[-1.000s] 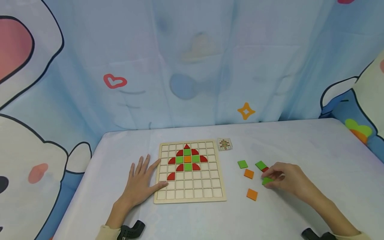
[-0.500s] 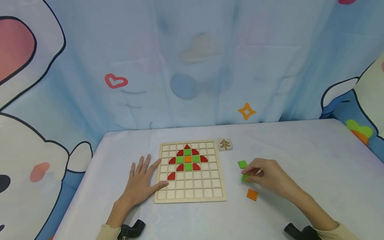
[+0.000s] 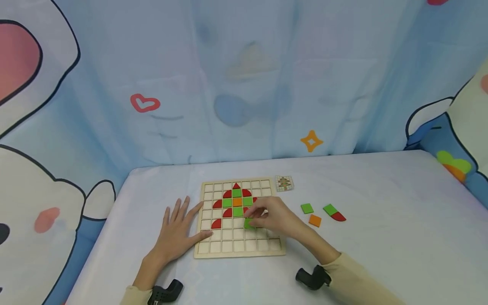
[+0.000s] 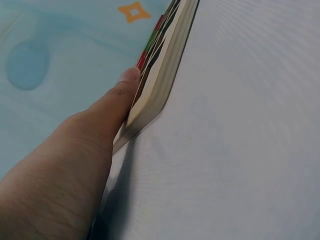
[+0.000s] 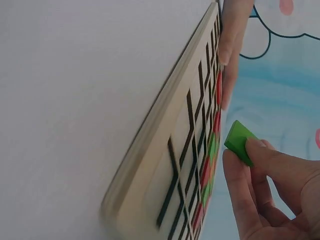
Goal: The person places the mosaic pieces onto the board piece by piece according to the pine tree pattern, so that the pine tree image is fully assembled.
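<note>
A wooden grid board (image 3: pixel 239 245) lies on the white table, bearing green squares (image 3: pixel 226 203), an orange square (image 3: pixel 237 202), red quarter-round pieces (image 3: pixel 216 223) and a red triangle (image 3: pixel 236 186) at the top. My right hand (image 3: pixel 272 216) pinches a green square tile (image 5: pixel 236 140) between thumb and fingers over the board's right half. In the head view that hand covers some cells and part of the red pieces there. My left hand (image 3: pixel 181 226) rests with spread fingers at the board's left edge, its thumb (image 4: pixel 117 95) on the rim.
Right of the board lie a green tile (image 3: pixel 306 208), an orange tile (image 3: pixel 314 220), and another green tile (image 3: pixel 330 209) beside a red quarter-round piece (image 3: pixel 338 217). A small picture card (image 3: pixel 284 183) sits by the board's top right corner. A blue curtain (image 3: pixel 183 127) hangs behind the table.
My right hand has carried the green tile leftward from the loose pieces to over the board. The nearer orange tile is now hidden behind the right forearm. My left hand has stayed put.
</note>
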A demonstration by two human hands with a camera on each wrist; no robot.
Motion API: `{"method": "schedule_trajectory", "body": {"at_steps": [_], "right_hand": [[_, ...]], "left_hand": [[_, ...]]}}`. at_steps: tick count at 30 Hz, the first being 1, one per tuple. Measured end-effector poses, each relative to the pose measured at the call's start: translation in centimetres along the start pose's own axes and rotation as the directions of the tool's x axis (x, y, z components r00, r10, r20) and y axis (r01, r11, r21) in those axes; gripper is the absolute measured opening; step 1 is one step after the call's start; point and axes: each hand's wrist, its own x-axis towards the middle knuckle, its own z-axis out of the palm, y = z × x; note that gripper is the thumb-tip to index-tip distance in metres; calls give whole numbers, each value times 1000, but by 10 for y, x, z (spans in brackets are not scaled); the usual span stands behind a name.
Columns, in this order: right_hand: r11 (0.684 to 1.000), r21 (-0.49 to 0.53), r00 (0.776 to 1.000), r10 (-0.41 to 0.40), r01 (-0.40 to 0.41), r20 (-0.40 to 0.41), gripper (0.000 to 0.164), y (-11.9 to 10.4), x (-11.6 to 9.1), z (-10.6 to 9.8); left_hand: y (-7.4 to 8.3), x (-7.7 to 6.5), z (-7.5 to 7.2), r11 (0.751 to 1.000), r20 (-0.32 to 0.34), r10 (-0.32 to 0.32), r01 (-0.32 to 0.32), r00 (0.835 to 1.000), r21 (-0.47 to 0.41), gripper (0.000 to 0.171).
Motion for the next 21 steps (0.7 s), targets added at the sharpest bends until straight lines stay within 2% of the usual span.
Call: {"method": "schedule_trajectory", "body": {"at_steps": [5, 11, 16, 21], "right_hand": [[1000, 9, 1000, 15, -16, 24, 10, -6, 24, 18], [999, -50, 1000, 21, -20, 18, 13, -13, 44, 36], [995, -76, 998, 68, -67, 9, 15, -16, 47, 45], [993, -91, 997, 73, -72, 5, 16, -19, 48, 50]], "left_hand": [[0, 2, 1, 1000, -3, 10, -10, 1000, 0, 89], [-4, 1, 1, 1000, -4, -2, 2, 1000, 12, 91], [-2, 1, -1, 1000, -8, 5, -5, 1000, 12, 90], [-1, 0, -3, 1000, -6, 6, -6, 1000, 11, 88]]}}
